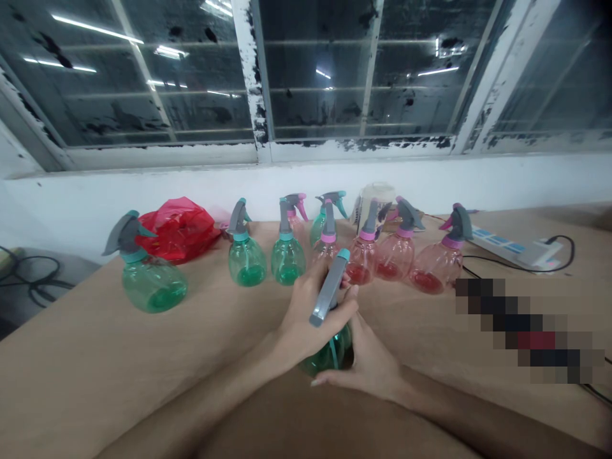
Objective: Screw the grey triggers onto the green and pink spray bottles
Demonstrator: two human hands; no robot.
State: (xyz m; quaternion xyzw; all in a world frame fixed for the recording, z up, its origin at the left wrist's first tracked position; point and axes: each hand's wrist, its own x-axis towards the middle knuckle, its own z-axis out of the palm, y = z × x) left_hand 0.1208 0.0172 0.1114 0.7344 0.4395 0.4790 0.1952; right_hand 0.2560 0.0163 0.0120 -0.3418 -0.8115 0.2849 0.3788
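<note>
Close in front of me, both hands are closed on a green spray bottle (329,354) with a grey trigger head (329,290) and teal nozzle tip. My left hand (308,312) wraps round its neck, just under the head. Lower down, my right hand (370,354) grips the clear green body, in which a thin dip tube shows. Behind my hands stands a row of similar bottles: a green one (246,261) and another green one (287,260), plus several pink ones, such as the pink bottle (396,255). My left fingers partly hide one pink bottle.
At the far left stands another green spray bottle (155,284) beside a crumpled red plastic bag (179,229). A white power strip (511,245) with a black cable lies at the right. A paper-wrapped roll (375,207) sits by the wall below the windows.
</note>
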